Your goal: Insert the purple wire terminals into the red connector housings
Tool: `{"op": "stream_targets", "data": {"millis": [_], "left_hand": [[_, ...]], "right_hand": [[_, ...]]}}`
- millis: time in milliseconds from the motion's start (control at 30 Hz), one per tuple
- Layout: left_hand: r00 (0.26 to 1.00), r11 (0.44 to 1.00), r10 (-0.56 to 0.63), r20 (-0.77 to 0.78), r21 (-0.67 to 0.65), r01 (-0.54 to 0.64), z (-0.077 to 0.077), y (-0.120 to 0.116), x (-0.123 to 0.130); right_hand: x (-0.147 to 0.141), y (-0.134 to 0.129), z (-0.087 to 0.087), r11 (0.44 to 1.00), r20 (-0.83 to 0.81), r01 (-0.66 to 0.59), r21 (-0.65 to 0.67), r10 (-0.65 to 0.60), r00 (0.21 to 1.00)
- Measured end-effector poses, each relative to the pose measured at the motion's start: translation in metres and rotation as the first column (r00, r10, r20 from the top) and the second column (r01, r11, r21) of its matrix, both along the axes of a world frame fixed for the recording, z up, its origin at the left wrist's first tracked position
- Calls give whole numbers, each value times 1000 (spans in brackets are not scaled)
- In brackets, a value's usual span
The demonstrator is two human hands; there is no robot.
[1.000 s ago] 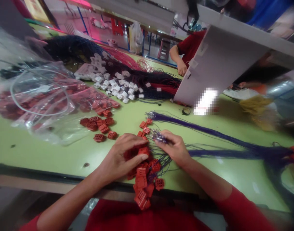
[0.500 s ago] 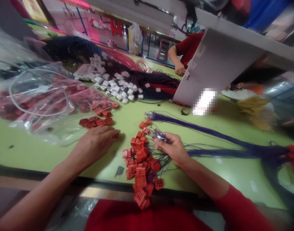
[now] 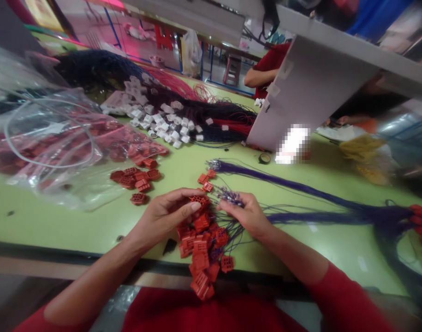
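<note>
Left hand (image 3: 165, 216) pinches a red plastic multi-hole connector (image 3: 199, 200) between thumb and fingertips; right hand (image 3: 247, 214) pinches a bundle of thin purple wires (image 3: 228, 197), their metal-tipped ends pointing left toward the connector.

1. The left hand (image 3: 164, 219) holds a red plastic connector (image 3: 199, 200) between thumb and fingers.
2. The right hand (image 3: 247, 214) pinches the bare ends of a bunch of purple wires (image 3: 300, 190).
3. A heap of red connectors (image 3: 200, 244) lies on the green table (image 3: 58, 226) below both hands, with thin wires running into it.
4. Loose red connectors (image 3: 136, 179) sit beside a clear plastic bag (image 3: 51, 138) full of more.
5. White connectors (image 3: 165, 124) lie among dark wires farther off.
6. Past a white board (image 3: 307, 87), a co-worker's arm (image 3: 261, 77) in a red sleeve reaches toward the table.
</note>
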State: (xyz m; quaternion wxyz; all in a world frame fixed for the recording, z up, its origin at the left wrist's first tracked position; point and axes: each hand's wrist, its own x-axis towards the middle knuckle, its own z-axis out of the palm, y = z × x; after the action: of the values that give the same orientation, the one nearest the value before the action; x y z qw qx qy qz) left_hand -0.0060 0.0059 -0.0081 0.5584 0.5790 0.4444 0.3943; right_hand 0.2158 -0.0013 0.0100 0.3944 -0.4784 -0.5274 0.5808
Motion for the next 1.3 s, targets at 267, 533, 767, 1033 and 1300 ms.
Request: {"op": "stream_targets", "data": {"millis": [267,533,767,1033,1300], "left_hand": [[998,999,-26,65,29,24,2,-3,7],[1000,996,-22,12,83,21,-2,-3,10],[997,977,-33,-72,207,47,-5,-4,6],[986,967,-53,-157,240,90,2,-3,5],[993,992,-108,-39,63,110,2,-2,14]], "right_hand": [[3,-2,-3,996,60,25,90,-31,998],[3,-3,-5,989,64,52,136,-61,996],[4,-6,-2,971,157,5,239,-44,987],[9,-6,-2,866,304,-126,484,-31,952],[8,-5,-7,814,346,-177,553,-31,938]]}}
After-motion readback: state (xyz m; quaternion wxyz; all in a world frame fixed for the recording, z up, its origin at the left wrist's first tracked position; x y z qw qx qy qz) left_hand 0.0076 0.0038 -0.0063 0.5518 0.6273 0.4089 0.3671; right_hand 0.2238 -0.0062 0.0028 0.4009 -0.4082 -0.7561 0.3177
